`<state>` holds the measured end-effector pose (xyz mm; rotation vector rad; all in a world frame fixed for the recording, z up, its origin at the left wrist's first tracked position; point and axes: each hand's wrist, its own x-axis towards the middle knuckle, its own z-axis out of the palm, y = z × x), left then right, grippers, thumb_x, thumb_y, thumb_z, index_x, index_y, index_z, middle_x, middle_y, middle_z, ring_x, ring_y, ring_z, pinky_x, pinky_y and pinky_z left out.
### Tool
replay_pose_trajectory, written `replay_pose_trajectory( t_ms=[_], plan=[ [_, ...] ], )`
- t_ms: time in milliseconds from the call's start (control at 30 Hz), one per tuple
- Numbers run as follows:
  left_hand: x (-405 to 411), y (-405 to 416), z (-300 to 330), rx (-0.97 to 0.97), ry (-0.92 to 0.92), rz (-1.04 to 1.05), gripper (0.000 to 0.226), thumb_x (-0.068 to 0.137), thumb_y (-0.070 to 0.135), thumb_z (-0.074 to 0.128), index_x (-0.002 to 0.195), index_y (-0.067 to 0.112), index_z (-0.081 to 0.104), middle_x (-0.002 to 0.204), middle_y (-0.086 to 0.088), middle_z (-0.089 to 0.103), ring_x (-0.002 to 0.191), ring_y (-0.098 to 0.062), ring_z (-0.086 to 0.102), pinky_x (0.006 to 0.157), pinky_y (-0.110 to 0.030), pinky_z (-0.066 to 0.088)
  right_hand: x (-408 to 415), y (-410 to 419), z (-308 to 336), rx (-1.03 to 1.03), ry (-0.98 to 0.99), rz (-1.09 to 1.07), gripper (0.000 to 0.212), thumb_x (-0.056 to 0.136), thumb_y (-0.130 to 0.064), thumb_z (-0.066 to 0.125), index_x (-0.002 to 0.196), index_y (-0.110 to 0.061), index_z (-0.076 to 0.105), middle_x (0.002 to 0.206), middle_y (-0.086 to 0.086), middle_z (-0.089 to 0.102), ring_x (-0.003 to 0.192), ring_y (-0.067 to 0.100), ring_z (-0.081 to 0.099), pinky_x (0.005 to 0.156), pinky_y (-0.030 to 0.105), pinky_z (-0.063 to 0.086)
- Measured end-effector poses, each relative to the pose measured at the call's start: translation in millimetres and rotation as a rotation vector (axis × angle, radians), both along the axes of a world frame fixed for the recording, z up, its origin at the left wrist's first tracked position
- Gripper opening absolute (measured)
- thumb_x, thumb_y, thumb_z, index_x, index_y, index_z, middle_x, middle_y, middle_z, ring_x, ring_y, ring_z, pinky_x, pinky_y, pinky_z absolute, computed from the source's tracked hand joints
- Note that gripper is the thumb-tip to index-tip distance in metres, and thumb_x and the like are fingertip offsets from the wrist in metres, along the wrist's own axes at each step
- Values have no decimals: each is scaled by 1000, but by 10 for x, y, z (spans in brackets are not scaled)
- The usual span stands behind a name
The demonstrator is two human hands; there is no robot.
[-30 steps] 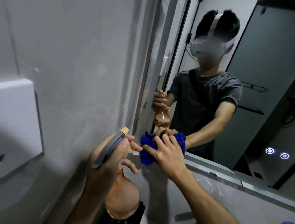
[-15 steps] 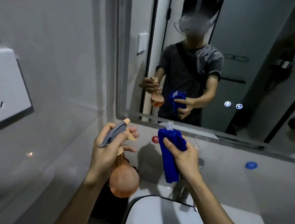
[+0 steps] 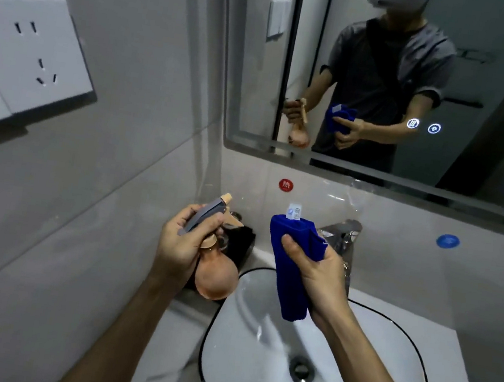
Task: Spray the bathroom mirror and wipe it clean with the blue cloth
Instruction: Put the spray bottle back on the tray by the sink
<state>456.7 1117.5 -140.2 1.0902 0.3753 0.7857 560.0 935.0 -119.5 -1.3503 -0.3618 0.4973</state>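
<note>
A small bathroom with pale grey tiled walls surrounds a white oval washbasin with a thin black rim (image 3: 411, 338), sunk into a white surface (image 3: 178, 339) below a wide frameless wall mirror (image 3: 499, 105). A white electrical socket plate (image 3: 33, 53) sits on the left wall. Two lit round touch icons (image 3: 423, 126) glow in the mirror glass. On the tile strip under the mirror are a round red sticker (image 3: 286, 184) and, further right, a round blue sticker (image 3: 447, 241). A chrome tap (image 3: 340, 235) stands behind the basin, partly hidden by the right hand. A round metal drain (image 3: 302, 367) lies in the bottom of the basin.

The left hand (image 3: 182, 242) is wrapped around the neck of a peach-coloured round-bellied spray bottle with a grey trigger head (image 3: 215, 278), the fingers curled over the trigger; the bottle is held in the air above the basin's left edge, nozzle pointing up toward the mirror. The right hand (image 3: 313, 274) grips a folded deep-blue microfibre cloth (image 3: 291, 261), thumb pressed across its front; the cloth stands roughly upright over the basin, a small white label at its top edge, and is apart from the glass. Bottle and cloth are near each other without touching. The mirror reflects a person in a dark grey T-shirt holding both items.
</note>
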Motion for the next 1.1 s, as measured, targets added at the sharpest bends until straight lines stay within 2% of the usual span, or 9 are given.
replay_pose_trajectory(
  t_ms=[167,333,533,633,700,800,867,1000,1100],
  plan=[
    [-267,-67,-399,13,203,50,14,75,9,77,88,11,73,81,-16,62,71,-24,49,60,-30,41,-190,-123,-368,-79,99,34,14,83,-16,76,94,-21,70,79,-2,74,73,16,66,67,31,53],
    [-474,-50,-660,317,380,-18,16,81,5,75,97,4,74,72,-14,61,60,-17,47,56,-27,41,-313,-246,-592,-122,132,53,12,84,-17,75,94,-18,69,82,4,73,74,22,66,70,39,53],
    [-533,247,-1056,498,557,-120,20,87,13,70,106,5,72,91,-17,74,64,-18,49,64,-37,45,-378,-263,-751,-151,169,57,15,83,-19,77,95,-16,70,87,12,73,74,25,65,70,42,52],
    [-503,343,-1136,538,641,-195,6,90,18,69,88,15,74,84,-11,75,65,-16,48,65,-38,45,-389,-222,-813,-166,161,61,13,83,-19,77,95,-19,71,85,7,74,75,24,65,71,41,52],
    [-489,402,-1207,538,674,-229,18,90,11,66,81,24,73,75,-3,74,65,-16,51,65,-33,46,-387,-184,-854,-180,174,49,12,84,-19,76,94,-19,71,83,3,73,75,23,65,71,40,52],
    [-480,507,-1333,633,810,-181,18,81,14,70,80,31,71,90,-11,76,77,-22,68,78,-40,55,-391,-142,-902,-216,211,42,12,84,-21,77,94,-21,71,81,1,74,75,23,66,70,39,52],
    [-460,565,-1417,672,881,-167,23,80,0,69,86,22,72,94,-11,76,79,-17,68,78,-31,55,-392,-130,-927,-229,232,39,13,83,-21,78,94,-22,71,82,3,75,75,23,66,69,38,52],
    [-387,605,-1503,672,901,-158,20,81,-15,62,94,-3,72,76,-6,68,67,-10,62,57,-10,45,-382,-109,-946,-221,271,21,18,81,-25,79,95,-18,71,88,10,74,76,24,66,71,39,51],
    [-337,626,-1522,630,865,-164,15,83,-17,60,91,-8,69,71,-4,62,54,3,61,52,-11,44,-371,-78,-930,-219,291,12,22,80,-28,80,97,-16,71,92,14,74,77,26,66,70,40,51]
  ],
)
